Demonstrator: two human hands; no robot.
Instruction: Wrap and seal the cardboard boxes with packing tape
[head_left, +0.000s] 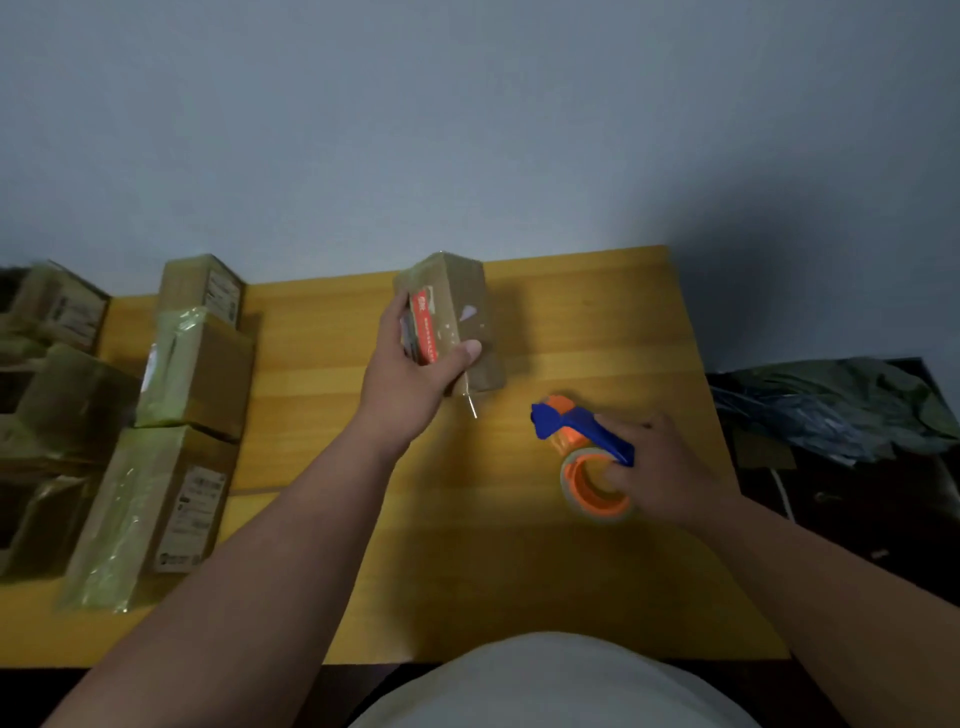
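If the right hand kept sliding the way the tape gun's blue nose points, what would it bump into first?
Probably the cardboard box that the left hand holds; the tape gun in the right hand aims up-left toward it, though depth is unclear.

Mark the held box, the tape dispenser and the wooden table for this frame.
held box (470, 317): head view, on its brown taped face.
tape dispenser (587, 431): head view, on its blue handle.
wooden table (597, 322): head view, on bare yellow top.
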